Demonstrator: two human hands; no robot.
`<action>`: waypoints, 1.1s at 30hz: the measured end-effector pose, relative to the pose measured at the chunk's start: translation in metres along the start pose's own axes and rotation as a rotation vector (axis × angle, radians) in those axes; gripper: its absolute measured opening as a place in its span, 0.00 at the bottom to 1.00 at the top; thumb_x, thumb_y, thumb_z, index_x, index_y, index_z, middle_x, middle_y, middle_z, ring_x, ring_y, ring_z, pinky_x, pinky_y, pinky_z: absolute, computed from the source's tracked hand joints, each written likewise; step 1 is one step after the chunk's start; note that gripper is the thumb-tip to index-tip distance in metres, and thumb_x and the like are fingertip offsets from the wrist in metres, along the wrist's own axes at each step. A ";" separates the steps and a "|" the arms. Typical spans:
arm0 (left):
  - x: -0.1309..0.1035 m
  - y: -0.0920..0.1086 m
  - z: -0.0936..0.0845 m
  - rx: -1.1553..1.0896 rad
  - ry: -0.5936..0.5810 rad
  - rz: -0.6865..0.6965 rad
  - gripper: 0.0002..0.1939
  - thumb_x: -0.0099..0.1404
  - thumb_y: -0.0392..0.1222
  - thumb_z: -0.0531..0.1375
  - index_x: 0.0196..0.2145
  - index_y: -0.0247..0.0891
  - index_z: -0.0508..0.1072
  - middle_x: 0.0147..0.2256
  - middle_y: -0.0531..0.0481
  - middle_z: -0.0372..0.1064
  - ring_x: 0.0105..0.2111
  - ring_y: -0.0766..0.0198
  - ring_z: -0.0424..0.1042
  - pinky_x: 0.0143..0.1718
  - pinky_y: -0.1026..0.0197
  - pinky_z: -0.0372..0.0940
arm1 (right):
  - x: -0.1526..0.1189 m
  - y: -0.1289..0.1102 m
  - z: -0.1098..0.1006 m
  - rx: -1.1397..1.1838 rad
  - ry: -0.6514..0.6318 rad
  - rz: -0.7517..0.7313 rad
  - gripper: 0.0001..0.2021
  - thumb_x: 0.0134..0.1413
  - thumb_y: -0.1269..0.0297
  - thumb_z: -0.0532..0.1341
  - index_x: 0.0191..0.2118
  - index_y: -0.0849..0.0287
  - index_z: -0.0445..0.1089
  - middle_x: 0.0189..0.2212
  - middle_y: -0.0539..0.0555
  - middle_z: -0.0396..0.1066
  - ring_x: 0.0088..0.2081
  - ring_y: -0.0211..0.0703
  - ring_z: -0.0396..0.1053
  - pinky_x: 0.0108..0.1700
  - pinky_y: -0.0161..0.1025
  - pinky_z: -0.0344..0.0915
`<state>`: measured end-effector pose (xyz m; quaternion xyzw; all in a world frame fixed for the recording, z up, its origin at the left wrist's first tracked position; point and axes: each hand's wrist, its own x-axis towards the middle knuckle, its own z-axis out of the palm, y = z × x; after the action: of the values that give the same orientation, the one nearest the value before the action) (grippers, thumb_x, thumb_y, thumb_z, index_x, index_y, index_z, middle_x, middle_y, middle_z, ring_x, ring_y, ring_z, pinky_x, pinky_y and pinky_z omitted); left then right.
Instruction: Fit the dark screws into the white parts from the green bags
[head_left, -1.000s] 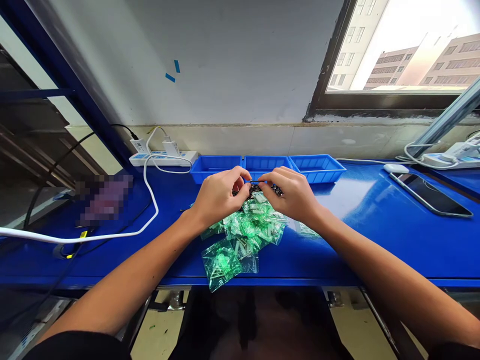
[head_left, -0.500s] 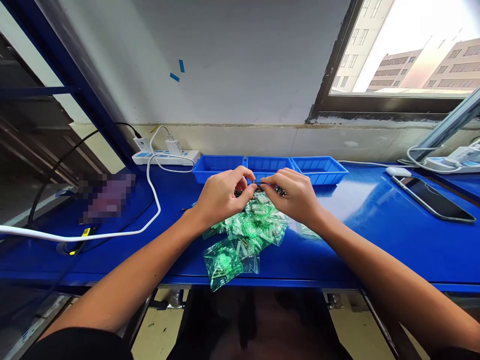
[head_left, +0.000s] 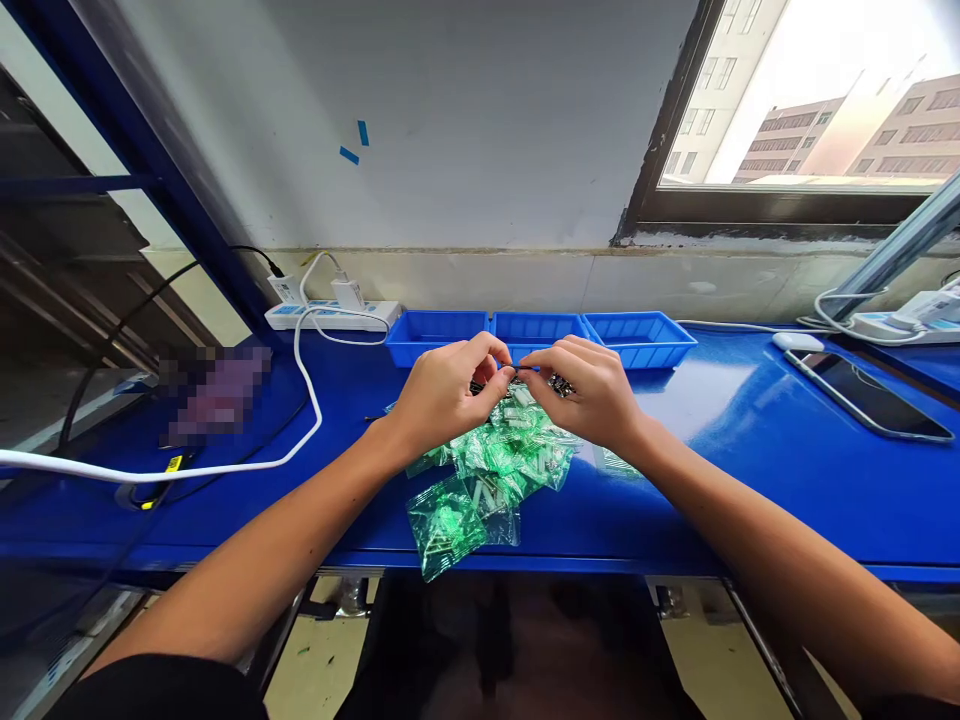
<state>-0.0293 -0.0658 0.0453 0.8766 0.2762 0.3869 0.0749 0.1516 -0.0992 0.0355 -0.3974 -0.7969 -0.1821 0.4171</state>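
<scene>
Two hands [head_left: 444,388] [head_left: 591,385], fingers [head_left: 493,390] pinching a thin dark piece [head_left: 520,368], hide both its ends.

The window [head_left: 814,100] is blown out; glare whitens the tabletop [head_left: 750,470].

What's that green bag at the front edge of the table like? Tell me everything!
The green bag is shiny and see-through, like thin crinkly plastic, with a ridged edge. Pale bits show inside, too small to tell what. It lies slanted on the blue table, one corner poking past the front edge. Its right side meets a clearer bag.
</scene>
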 end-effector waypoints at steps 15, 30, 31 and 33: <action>0.001 -0.001 -0.001 0.007 -0.012 0.001 0.13 0.67 0.44 0.50 0.39 0.36 0.70 0.26 0.51 0.71 0.27 0.66 0.70 0.29 0.63 0.63 | 0.000 -0.001 0.000 -0.012 0.098 -0.053 0.07 0.57 0.68 0.56 0.30 0.58 0.70 0.20 0.48 0.69 0.24 0.35 0.64 0.29 0.35 0.60; 0.000 -0.004 0.007 -0.039 0.019 -0.013 0.11 0.68 0.42 0.51 0.39 0.35 0.71 0.24 0.52 0.71 0.25 0.67 0.70 0.26 0.65 0.62 | -0.002 -0.002 0.007 -0.027 0.173 0.008 0.08 0.56 0.65 0.58 0.26 0.57 0.64 0.19 0.47 0.66 0.22 0.34 0.62 0.27 0.34 0.57; 0.000 -0.004 0.007 -0.043 0.020 -0.022 0.11 0.68 0.42 0.51 0.38 0.35 0.70 0.23 0.52 0.70 0.24 0.67 0.69 0.26 0.65 0.62 | -0.002 -0.001 0.007 -0.032 0.191 0.015 0.08 0.55 0.65 0.59 0.26 0.57 0.63 0.18 0.47 0.66 0.22 0.34 0.62 0.26 0.34 0.57; 0.000 -0.004 0.007 -0.048 0.025 -0.035 0.11 0.68 0.43 0.51 0.38 0.35 0.70 0.23 0.52 0.70 0.23 0.67 0.69 0.25 0.65 0.61 | -0.002 -0.001 0.007 -0.029 0.206 0.037 0.09 0.55 0.64 0.58 0.25 0.57 0.62 0.18 0.47 0.65 0.22 0.34 0.61 0.26 0.34 0.56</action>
<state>-0.0261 -0.0618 0.0396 0.8646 0.2830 0.4031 0.0989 0.1473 -0.0962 0.0298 -0.3973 -0.7395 -0.2257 0.4943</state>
